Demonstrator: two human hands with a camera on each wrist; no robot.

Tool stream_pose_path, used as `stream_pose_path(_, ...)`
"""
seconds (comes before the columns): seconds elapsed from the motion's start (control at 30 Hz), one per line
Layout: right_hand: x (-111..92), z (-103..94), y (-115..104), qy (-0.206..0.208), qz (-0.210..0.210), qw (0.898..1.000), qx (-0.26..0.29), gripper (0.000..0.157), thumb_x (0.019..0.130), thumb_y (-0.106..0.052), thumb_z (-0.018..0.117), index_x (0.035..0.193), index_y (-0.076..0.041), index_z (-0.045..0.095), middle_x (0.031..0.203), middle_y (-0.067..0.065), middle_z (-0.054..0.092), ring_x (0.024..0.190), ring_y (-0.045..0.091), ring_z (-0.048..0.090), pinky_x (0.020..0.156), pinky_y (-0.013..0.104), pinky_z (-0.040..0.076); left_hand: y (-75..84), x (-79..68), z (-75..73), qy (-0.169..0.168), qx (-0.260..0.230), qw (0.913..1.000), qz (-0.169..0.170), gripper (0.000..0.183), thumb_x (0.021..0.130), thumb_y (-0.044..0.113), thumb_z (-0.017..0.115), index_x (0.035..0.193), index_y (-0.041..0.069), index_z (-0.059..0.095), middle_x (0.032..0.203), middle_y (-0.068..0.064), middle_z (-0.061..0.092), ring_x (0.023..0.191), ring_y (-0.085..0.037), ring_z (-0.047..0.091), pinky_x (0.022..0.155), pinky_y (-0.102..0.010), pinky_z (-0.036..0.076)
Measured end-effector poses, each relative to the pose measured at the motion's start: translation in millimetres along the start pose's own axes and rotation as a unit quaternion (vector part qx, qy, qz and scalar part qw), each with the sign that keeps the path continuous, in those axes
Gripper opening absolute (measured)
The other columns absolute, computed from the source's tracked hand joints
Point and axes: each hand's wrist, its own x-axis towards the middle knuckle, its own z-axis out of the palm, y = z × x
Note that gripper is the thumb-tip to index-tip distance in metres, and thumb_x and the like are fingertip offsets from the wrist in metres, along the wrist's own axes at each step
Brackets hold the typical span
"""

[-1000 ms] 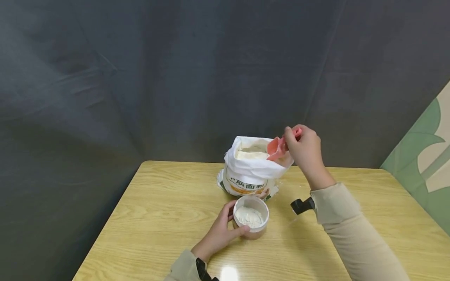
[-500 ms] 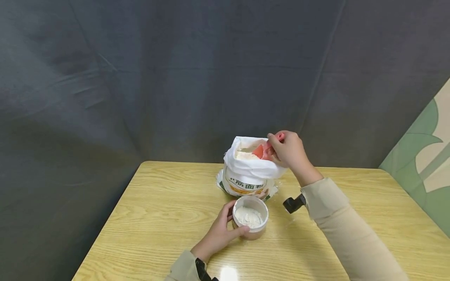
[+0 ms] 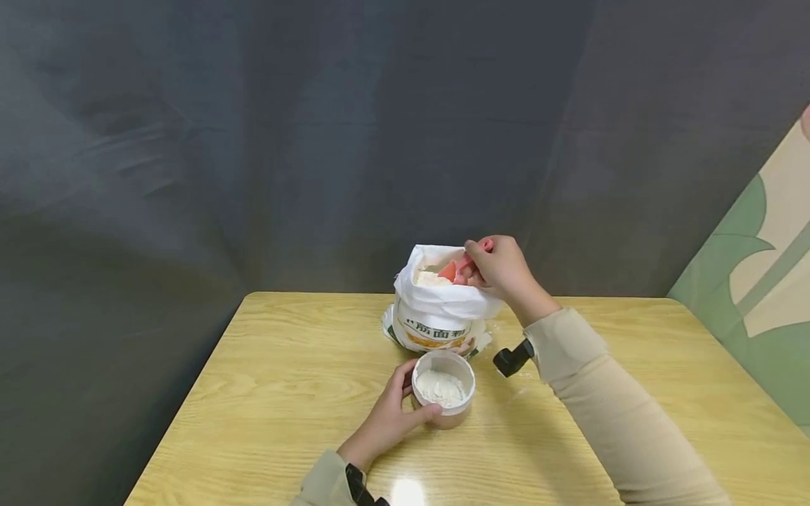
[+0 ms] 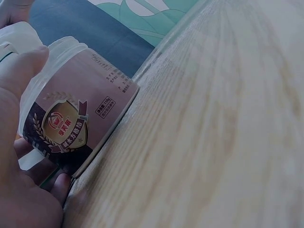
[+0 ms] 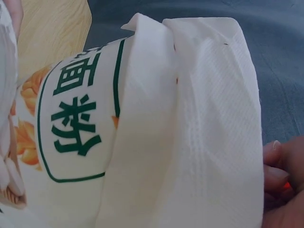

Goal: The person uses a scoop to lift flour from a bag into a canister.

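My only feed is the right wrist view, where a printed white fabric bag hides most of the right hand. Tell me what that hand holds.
Observer: The head view shows the right hand holding a coral-red plastic scoop at the mouth of the bag.
Operator: Report what is inside the bag.
Observer: White powder, visible beside the scoop.
Operator: Now describe what the left hand is doing.
Observer: It holds a round, pink-labelled jar in front of the bag.
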Motion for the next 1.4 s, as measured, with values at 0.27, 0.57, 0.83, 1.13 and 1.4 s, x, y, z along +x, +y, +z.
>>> stream_pose_path(0.27, -1.9, 8.2, -1.1, 0.002, 0.010, 1.000, 0.017, 0.030, 0.105, -0.019, 0.051, 0.084, 0.001, 0.053, 0.060, 0.005, 0.062, 0.048, 0.010, 0.053, 0.043, 0.017, 0.041, -4.3, -4.7, -4.4, 0.002, -0.007, 0.9999, -0.011, 0.080, 0.091, 0.029, 0.078, 0.154, 0.011, 0.032, 0.156, -0.012, 0.037, 0.143, -0.030, 0.038, 0.118, -0.049, 0.033)
stream_pose_path(0.57, -5.5, 5.4, -4.9, -0.015, 0.004, 1.000, 0.012, 0.031, 0.106, -0.022, 0.050, 0.086, 0.001, 0.058, 0.062, 0.003, 0.062, 0.050, 0.008, 0.047, 0.045, 0.017, 0.039, -3.3, -5.9, -4.7, 0.005, -0.005, 1.0000, -0.007, 0.080, 0.091, 0.029, 0.078, 0.154, 0.012, 0.032, 0.156, -0.011, 0.038, 0.142, -0.029, 0.039, 0.118, -0.047, 0.034)
stream_pose_path(0.83, -7.9, -0.4, -2.4, -0.008, 0.010, 0.999, 0.037, 0.033, 0.106, -0.026, 0.049, 0.089, 0.000, 0.060, 0.064, 0.001, 0.063, 0.050, 0.008, 0.047, 0.045, 0.018, 0.039, -1.3, -3.0, -2.1, 0.001, -0.013, 0.9999, 0.003, 0.079, 0.091, 0.027, 0.078, 0.154, 0.012, 0.033, 0.155, -0.012, 0.038, 0.142, -0.029, 0.039, 0.117, -0.046, 0.035)
stream_pose_path(1.13, -17.6, -11.9, -1.7, -0.009, -0.011, 0.996, 0.090, 0.034, 0.107, -0.028, 0.049, 0.100, 0.003, 0.061, 0.064, -0.002, 0.062, 0.049, 0.007, 0.041, 0.043, 0.020, 0.032, -0.1, -0.2, 2.0, 0.003, -0.010, 0.9999, -0.004, 0.078, 0.091, 0.030, 0.078, 0.154, 0.015, 0.033, 0.155, -0.008, 0.038, 0.143, -0.027, 0.038, 0.119, -0.045, 0.033)
stream_pose_path(1.4, -24.7, -20.3, -1.5, 0.006, -0.022, 0.988, 0.155, 0.030, 0.107, -0.026, 0.050, 0.100, 0.002, 0.061, 0.061, -0.003, 0.058, 0.047, 0.007, 0.039, 0.043, 0.020, 0.032, 2.5, 0.4, 2.4, -0.005, -0.011, 0.9999, 0.001, 0.077, 0.092, 0.030, 0.077, 0.154, 0.016, 0.033, 0.155, -0.007, 0.038, 0.143, -0.026, 0.038, 0.118, -0.045, 0.034)
